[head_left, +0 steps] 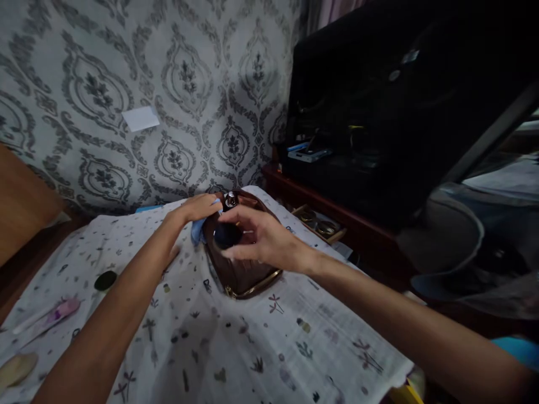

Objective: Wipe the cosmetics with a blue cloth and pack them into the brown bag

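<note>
A brown leather bag (242, 269) with a gold zipper edge and a metal clasp lies on the patterned white cloth (202, 336) at the middle of the table. My left hand (197, 209) presses a light blue rag (197, 230) against the bag's far left side. My right hand (263, 238) hovers over the bag and grips a small dark round container (226, 235) between thumb and fingers.
A dark round lid (105, 280) and a pink tube (59, 312) lie on the cloth at the left. A pale object (17, 367) sits at the lower left. A dark cabinet (379, 140) with a wooden shelf stands right; patterned wallpaper is behind.
</note>
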`<state>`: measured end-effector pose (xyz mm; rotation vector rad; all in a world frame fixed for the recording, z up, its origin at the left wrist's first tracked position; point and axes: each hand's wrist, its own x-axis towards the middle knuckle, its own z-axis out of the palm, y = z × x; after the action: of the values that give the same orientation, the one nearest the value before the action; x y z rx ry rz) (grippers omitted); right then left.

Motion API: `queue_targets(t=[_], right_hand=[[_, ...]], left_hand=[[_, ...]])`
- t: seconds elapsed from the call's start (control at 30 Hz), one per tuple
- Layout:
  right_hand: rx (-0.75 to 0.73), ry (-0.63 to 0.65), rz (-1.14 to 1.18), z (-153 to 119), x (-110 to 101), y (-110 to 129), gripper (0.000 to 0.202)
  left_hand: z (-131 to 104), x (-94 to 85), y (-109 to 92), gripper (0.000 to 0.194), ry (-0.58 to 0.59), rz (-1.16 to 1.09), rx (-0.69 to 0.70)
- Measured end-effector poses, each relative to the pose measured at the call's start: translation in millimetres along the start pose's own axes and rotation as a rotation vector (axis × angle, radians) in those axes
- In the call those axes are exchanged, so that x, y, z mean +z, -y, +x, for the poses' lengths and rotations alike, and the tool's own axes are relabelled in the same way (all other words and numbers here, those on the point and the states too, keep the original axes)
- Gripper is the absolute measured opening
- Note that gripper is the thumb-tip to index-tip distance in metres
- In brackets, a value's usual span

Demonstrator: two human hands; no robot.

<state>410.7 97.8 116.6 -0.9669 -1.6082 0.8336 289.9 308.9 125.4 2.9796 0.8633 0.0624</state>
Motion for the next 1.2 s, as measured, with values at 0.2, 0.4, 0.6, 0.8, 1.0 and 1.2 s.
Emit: queue_targets(t=[0.2, 0.4, 0.6, 0.8, 1.0, 1.2], right_hand=[[0.033, -0.179, -0.636, 24, -34, -7, 0.037], [-0.062, -0.014, -0.996, 27, -33, -19, 0.029], [-0.027, 0.125, -1.227, 29, -28, -20, 0.025], [0.077, 0.191, -1.246, 25, -27, -17, 0.026], [0.08, 0.203, -1.189, 24, -26, -24, 0.024], [0.173, 0.212, -1.157, 26, -26, -21, 0.026]], left_hand=[[0, 3.2, 5, 0.042, -0.031, -0.001, 0.015], [1, 2.9, 3, 0.043, -0.027, 0.028, 0.022], [0, 2.9, 3, 0.041, -0.03, 0.029, -0.014], [2, 1.3, 1, 0.038, -0.016, 0.029, -0.007], [-1, -6.4, 0, 0.038, -0.02, 0.04, 0.114], [-9, -13.0, -11, 0.038, -0.01, 0.09, 0.129]])
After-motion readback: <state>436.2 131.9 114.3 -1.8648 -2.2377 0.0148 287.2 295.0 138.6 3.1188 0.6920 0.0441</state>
